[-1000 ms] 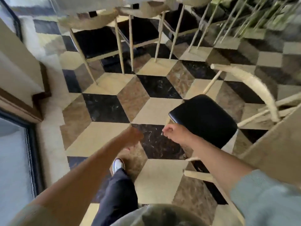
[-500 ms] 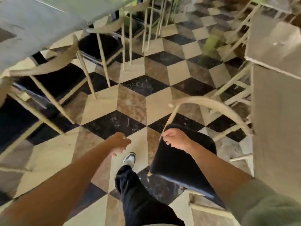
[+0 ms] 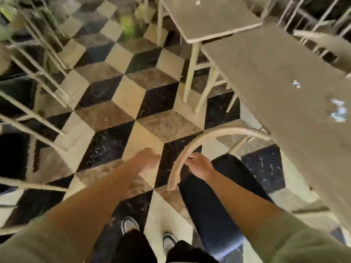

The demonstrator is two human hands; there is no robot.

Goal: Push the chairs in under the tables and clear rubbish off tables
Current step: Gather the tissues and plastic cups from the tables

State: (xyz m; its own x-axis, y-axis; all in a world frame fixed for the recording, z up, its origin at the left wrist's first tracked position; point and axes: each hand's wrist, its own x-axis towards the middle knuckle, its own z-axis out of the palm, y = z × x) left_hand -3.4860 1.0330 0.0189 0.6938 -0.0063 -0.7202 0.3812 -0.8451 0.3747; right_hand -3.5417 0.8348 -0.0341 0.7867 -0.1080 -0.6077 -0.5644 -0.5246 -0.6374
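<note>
A pale wooden chair (image 3: pixel 191 147) with a curved back rail and a black seat stands just in front of me, beside a beige table (image 3: pixel 281 88) on the right. My right hand (image 3: pixel 199 166) is closed around the curved back rail near its left end. My left hand (image 3: pixel 146 160) hangs above the floor to the left of the rail, fingers curled into a fist, holding nothing. Small whitish scraps of rubbish (image 3: pixel 337 111) lie on the table near its right edge, with a smaller scrap (image 3: pixel 296 84) further in.
A second beige table (image 3: pixel 209 18) stands behind the first, its pale legs reaching the floor. More pale chairs with black seats (image 3: pixel 28 111) line the left side. The floor is patterned in black, brown and cream tiles. My shoes (image 3: pixel 131 224) are at the bottom.
The view has swung right, bringing the table with scraps into sight. My right hand has moved from the seat's edge up onto the chair's curved back rail and gripped it.
</note>
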